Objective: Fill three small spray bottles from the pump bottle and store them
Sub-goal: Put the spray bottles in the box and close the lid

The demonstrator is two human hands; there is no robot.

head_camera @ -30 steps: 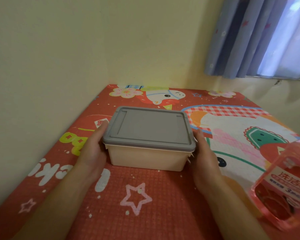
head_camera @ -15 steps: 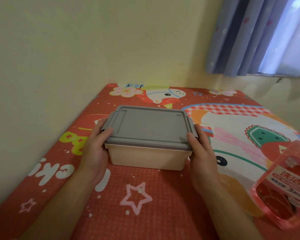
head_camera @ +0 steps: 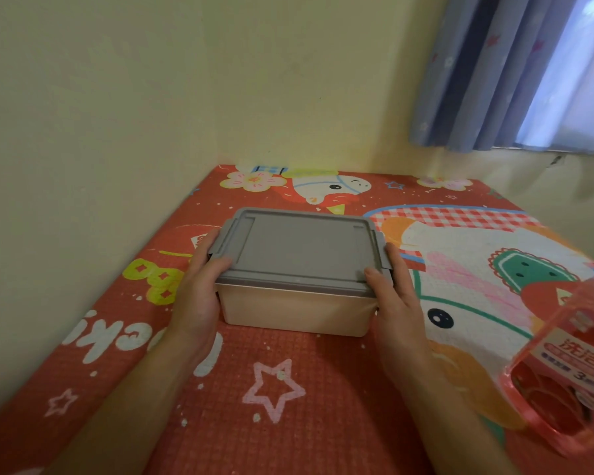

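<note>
Box [head_camera: 295, 311] on red mat [head_camera: 275, 426], left grip [head_camera: 199, 289] and right grip [head_camera: 396, 298] clasping its ends, thumbs on grey lid [head_camera: 302, 248]

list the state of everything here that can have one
box, upright on the mat, closed
lid, on the box
left hand, grips lid's left end, thumb on top
right hand, grips lid's right end, thumb on top
pink bottle, untouched, top out of frame

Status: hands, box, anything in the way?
Left hand, right hand grip box ends, thumbs on grey lid. Lid on. Pink bottle right, apart from box. Spray bottles unseen.
</note>
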